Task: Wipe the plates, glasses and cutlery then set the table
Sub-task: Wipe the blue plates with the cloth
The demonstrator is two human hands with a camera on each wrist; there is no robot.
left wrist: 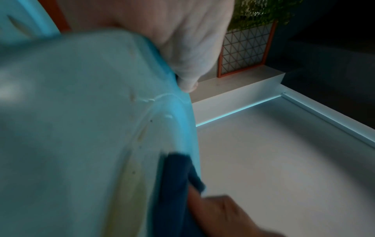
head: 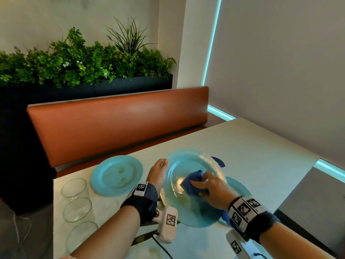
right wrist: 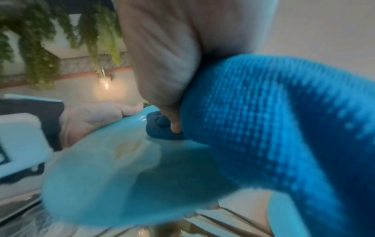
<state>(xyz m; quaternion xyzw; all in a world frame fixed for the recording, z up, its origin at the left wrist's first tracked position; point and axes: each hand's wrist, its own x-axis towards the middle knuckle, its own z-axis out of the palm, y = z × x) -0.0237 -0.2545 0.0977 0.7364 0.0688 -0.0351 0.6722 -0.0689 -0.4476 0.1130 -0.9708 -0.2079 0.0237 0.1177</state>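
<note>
I hold a light blue plate point(head: 188, 161) tilted up above the table; my left hand point(head: 158, 171) grips its left rim. My right hand point(head: 209, 187) grips a bunched dark blue cloth point(head: 192, 181) and presses it on the plate's face. The left wrist view shows the plate point(left wrist: 81, 112) smeared with yellowish streaks, the cloth point(left wrist: 176, 176) at its lower edge. In the right wrist view the cloth point(right wrist: 274, 128) fills the right side over the plate point(right wrist: 111, 176). A second blue plate point(head: 116, 175), stained, lies flat on the left. Three clear glasses point(head: 74, 187) stand along the table's left edge.
Another blue plate point(head: 239, 186) lies on the table under my right wrist. Something dark and round point(head: 219, 162) peeks out behind the held plate. An orange bench back point(head: 115, 124) runs behind the table point(head: 252, 146), with a planter of greenery point(head: 84, 62) above.
</note>
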